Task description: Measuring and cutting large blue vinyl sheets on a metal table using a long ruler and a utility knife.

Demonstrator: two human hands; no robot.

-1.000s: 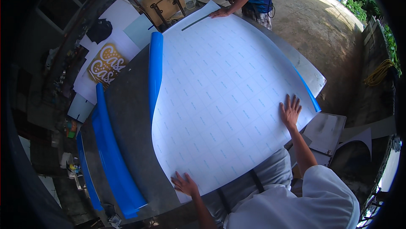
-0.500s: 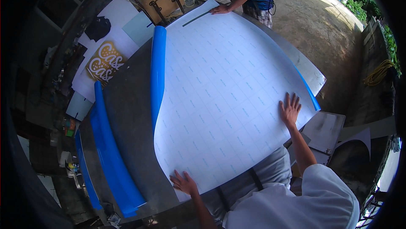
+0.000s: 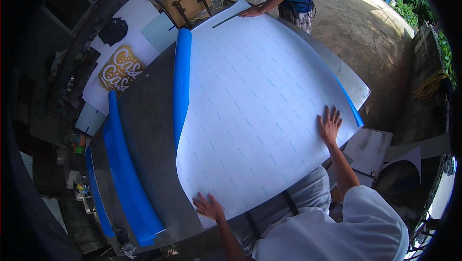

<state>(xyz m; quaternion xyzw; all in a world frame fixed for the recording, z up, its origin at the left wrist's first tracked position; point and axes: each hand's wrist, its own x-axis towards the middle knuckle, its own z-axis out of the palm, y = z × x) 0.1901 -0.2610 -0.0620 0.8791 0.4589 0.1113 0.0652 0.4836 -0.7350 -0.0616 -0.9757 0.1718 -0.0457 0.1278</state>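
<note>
A large sheet of blue vinyl lies face down on a dark table, its white printed backing paper (image 3: 255, 116) upward. The left side curls over into a blue roll (image 3: 182, 78), and a blue edge lifts along the right. My left hand (image 3: 209, 206) rests flat on the near left corner, fingers spread. Near the right edge my right hand (image 3: 330, 124) presses flat on the paper, fingers also apart. At the far end a co-worker's hand (image 3: 251, 11) lies on the sheet beside a dark straight strip (image 3: 226, 20), which looks like a ruler.
Blue vinyl strips (image 3: 127, 179) lie along the left of the dark table (image 3: 144, 116). Behind them are white boards and a gold-and-white sign (image 3: 121, 68). A folded brown table (image 3: 186, 1) leans at the back. White panels (image 3: 368, 150) stand at the right, beyond the table edge.
The dark strip at the far end has shifted slightly to the right, with the co-worker's hand near it. My hands stay in place on the sheet.
</note>
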